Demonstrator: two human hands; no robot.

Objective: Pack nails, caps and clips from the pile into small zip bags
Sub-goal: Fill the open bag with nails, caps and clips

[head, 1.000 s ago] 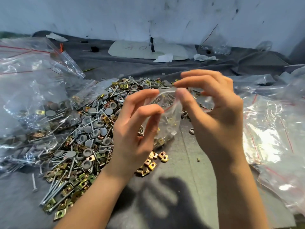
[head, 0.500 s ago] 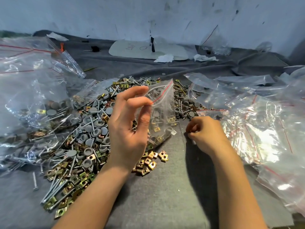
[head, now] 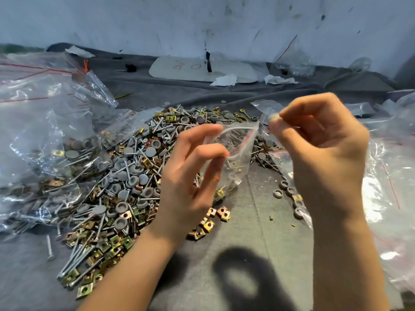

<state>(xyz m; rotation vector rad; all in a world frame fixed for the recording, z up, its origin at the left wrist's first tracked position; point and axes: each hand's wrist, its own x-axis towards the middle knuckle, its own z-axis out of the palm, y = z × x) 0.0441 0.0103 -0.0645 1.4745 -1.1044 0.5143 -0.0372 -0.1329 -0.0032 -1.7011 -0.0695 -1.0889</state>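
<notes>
Clear zip bag (head: 235, 158) hanging mouth-up, left hand (head: 188, 187) pinching its rim, right hand (head: 325, 158) pinching perhaps a cap (head: 274, 116)

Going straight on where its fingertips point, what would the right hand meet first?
Probably the open mouth of the small zip bag in the left hand; the right hand pinches a pale piece. Depth unclear.

- Cool, even light, moderately bright, falls from above and ahead.
- A soft dark shadow (head: 238, 281) of the arms lies on the grey table (head: 258, 232), lower centre.
- White glare patches sit on the plastic bags (head: 372, 194) at both side edges.
- The right grip (head: 321, 149) is motion-blurred at its fingertips (head: 275, 125); the pile (head: 125, 176) is sharp.
- Wide-angle bending bows the wall (head: 202, 23) at the upper corners.
</notes>
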